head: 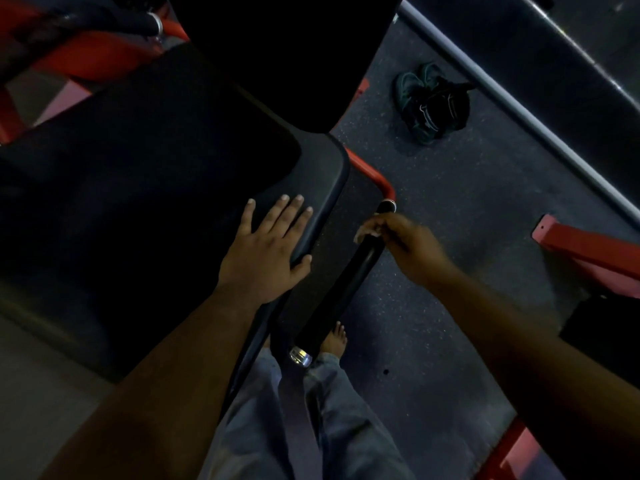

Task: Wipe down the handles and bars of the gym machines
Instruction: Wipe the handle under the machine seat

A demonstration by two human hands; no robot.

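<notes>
A black grip (349, 282) on a red-framed machine is being wiped. The grip runs diagonally from a chrome cap (300, 356) near the person's foot up to a chrome collar (388, 204), where the red bar (375, 176) bends away behind the pad (332, 161). The right hand (405, 244) is placed at the upper end of the grip, just below the collar, with its fingers curled and pinched on a small pale cloth (367, 233) that is pressed against the grip; the cloth is mostly hidden and blurred, so its material cannot be told. The left hand (266, 244) is laid flat on the pad edge, fingers straight and spread, thumb hooked over the rim, and appears to be used only as a brace. As to progress, the upper end of the grip is being treated now; whether the length below the hand has been wiped cannot be judged, since no sheen or streak is shown in this dim light. The red bar beyond the collar and a second handle (138, 24) at the top left are judged to be left, along with other frames (588, 244) seen at the right. A dark bag with shoes (433, 102) lies on the floor (450, 202), well apart from the work.
</notes>
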